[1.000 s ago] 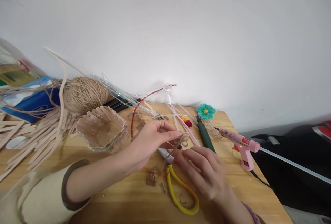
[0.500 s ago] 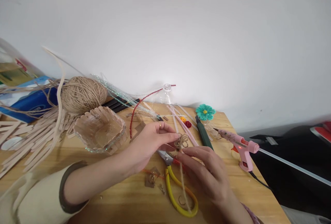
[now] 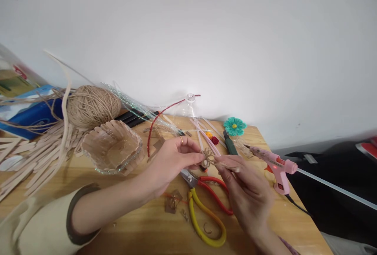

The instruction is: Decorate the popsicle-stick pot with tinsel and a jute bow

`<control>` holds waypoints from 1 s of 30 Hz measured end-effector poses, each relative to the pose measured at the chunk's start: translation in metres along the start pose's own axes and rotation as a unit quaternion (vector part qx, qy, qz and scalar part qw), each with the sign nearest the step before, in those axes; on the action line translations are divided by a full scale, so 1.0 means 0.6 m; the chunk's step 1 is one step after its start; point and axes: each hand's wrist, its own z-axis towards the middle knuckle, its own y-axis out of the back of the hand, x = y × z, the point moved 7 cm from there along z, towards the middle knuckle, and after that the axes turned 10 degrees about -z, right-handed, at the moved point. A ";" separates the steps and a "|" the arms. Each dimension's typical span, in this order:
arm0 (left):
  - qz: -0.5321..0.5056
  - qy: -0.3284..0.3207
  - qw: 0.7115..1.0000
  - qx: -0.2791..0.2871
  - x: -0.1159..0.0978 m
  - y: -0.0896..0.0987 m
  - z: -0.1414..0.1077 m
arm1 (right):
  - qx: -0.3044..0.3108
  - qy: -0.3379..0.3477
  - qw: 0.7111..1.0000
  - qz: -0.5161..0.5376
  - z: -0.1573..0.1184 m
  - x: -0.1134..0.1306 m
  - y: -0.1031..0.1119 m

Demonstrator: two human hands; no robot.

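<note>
A small looped bow of brown twine [image 3: 207, 158] is between my two hands above the table. My left hand [image 3: 176, 158] pinches its left side between thumb and fingers. With thumb and forefinger, my right hand [image 3: 246, 192] grips the twine's loose tail [image 3: 228, 165] to the right of the loops. Below lie scissors [image 3: 192, 192] with one yellow and one red handle, their blades partly hidden under my left hand. A small square card with a bit of wire or twine [image 3: 173, 202] lies left of the scissors.
Left stand a stick-sided basket [image 3: 113, 149], a twine ball [image 3: 93, 106] and scattered craft sticks [image 3: 44, 164]. Behind are a clear bottle [image 3: 190, 107], a red pipe cleaner [image 3: 153, 125] and a teal flower [image 3: 235, 126]. A pink glue gun [image 3: 278, 166] with a lit light sits right, near the table edge.
My right hand has turned and now pinches the twine tail, which hung down over the scissors before and now points right. The red scissor handle has come into view. My left hand keeps its pinch.
</note>
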 end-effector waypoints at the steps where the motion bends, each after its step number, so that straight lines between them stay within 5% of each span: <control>1: 0.000 0.000 1.000 -0.002 0.000 0.000 0.000 | -0.002 -0.009 1.000 -0.003 0.000 0.000 0.000; 5: 0.000 0.005 1.000 -0.002 0.003 0.000 0.000 | -0.016 -0.031 0.999 -0.008 0.000 -0.002 0.002; 17: 0.017 -0.009 1.000 -0.002 0.003 0.002 0.001 | -0.018 0.075 0.991 -0.108 0.007 0.030 -0.002; 30: -0.038 0.007 0.994 0.103 0.000 -0.015 0.000 | -0.028 0.106 0.986 -0.126 0.010 0.037 0.001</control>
